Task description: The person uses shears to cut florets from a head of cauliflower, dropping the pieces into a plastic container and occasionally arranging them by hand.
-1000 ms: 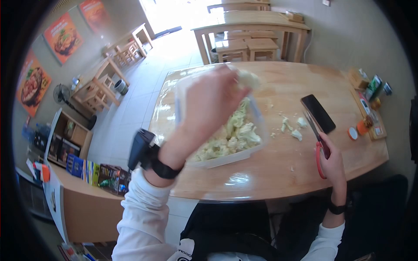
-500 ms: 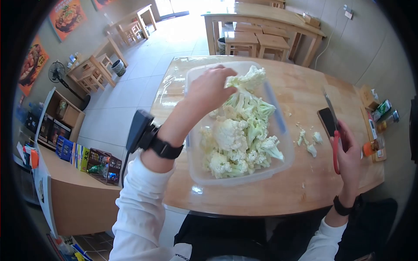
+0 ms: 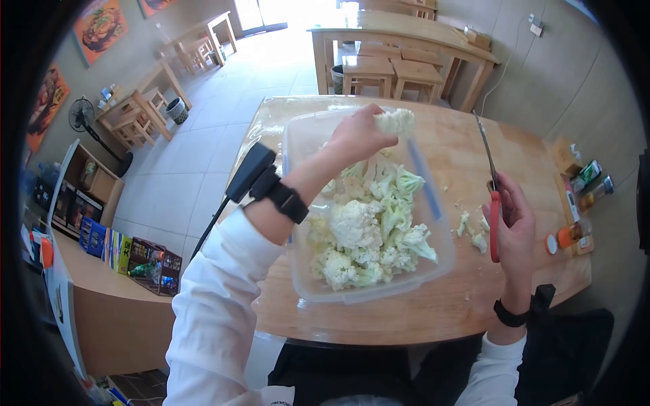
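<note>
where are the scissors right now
In the head view the scissors are on the right side, gripped in the right hand with blades pointing away over the wooden table, just right of the clear tub of cauliflower.

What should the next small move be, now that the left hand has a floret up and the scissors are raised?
Probably bring the floret in the left hand across to the scissors in the right hand. It is lifted above the container, and the blades point up, apart from it.
</note>
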A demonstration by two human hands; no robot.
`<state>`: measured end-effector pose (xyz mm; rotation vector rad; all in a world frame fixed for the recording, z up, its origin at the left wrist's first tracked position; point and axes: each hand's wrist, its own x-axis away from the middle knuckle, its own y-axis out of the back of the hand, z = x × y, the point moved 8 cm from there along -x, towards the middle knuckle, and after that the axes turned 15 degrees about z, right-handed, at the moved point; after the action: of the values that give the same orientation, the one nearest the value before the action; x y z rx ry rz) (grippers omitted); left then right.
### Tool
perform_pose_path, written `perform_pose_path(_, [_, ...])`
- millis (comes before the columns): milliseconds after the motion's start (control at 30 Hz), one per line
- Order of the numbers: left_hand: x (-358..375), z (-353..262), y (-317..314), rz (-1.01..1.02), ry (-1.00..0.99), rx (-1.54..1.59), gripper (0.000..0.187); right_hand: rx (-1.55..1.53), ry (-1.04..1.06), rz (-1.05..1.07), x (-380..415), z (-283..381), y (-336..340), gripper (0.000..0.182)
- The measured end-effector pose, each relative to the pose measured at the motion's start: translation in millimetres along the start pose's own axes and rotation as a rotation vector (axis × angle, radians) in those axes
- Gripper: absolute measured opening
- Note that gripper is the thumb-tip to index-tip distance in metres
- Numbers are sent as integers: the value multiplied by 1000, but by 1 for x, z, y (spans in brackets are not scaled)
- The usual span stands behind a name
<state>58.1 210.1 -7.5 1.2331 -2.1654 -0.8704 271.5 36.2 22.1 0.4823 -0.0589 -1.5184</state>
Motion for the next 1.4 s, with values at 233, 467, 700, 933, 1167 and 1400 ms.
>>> perform_pose_path(233, [104, -57, 5, 121, -415, 560, 46, -215, 189, -55, 10, 19, -6, 50])
perform_pose_path(467, [142, -97, -46, 425, -476, 719, 49, -474, 313, 33, 37, 33, -23, 56])
perform_pose_path(700, [145, -118, -76, 481, -451, 575, 49, -352, 334, -38, 66, 29, -2, 56])
perform_pose_path(933, [140, -126, -84, 356, -498, 451, 52, 127, 242, -166, 93, 11, 25, 54])
perform_pose_path(1167, [139, -129, -81, 170, -358, 179, 43, 589, 212, -51, 111, 32, 18, 54])
perform_pose_path(1400, [143, -136, -81, -135, -504, -13, 40, 438, 7, 21, 113, 13, 6, 51])
